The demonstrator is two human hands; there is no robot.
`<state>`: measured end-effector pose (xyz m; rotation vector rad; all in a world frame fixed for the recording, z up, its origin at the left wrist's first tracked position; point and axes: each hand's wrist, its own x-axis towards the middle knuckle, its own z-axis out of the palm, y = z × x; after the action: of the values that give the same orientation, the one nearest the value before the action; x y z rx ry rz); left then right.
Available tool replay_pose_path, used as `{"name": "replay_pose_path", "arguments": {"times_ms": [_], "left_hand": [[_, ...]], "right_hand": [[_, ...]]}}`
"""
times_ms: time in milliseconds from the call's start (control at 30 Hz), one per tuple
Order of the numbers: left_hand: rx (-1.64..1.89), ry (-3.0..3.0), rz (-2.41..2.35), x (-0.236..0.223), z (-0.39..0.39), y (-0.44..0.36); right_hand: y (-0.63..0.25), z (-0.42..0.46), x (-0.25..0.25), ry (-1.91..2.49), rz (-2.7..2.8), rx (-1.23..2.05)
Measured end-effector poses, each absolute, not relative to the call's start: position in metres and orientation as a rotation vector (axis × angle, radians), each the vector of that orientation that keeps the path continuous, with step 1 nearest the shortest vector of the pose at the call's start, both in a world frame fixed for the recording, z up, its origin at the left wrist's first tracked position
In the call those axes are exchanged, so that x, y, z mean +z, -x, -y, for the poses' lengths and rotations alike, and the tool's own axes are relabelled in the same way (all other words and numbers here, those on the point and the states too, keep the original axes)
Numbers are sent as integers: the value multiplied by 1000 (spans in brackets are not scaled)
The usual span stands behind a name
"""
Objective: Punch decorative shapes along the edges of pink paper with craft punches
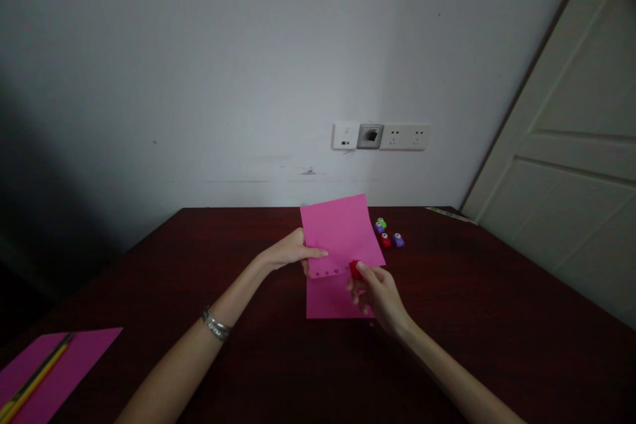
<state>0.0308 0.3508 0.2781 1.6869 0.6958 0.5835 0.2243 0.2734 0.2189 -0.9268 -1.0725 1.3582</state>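
Note:
A pink sheet of paper (340, 232) is held up off the table, its left edge pinched in my left hand (295, 252) with the thumb lying on its front. Several small punched holes run along its lower edge. My right hand (380, 295) grips a small red craft punch (356, 269), which sits over that lower edge, right of the holes. Part of the punch is hidden by my fingers. Beneath, a second pink sheet (330, 301) rests on the dark table. A tiny pink scrap (371, 324) lies near its front edge.
Several small punches with eye-like tops, among them a purple punch (398, 240) and a red punch (385, 240), stand behind the sheet. At front left, pencils (37, 374) lie on another pink sheet (82, 361). A thin strip (451, 214) lies near the back right edge.

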Motion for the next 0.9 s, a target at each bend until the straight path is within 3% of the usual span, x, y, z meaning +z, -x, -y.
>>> {"name": "replay_pose_path", "arguments": {"times_ms": [900], "left_hand": [[520, -1732, -678, 280, -351, -30]], "right_hand": [[-219, -269, 221, 900, 1046, 1378]]}}
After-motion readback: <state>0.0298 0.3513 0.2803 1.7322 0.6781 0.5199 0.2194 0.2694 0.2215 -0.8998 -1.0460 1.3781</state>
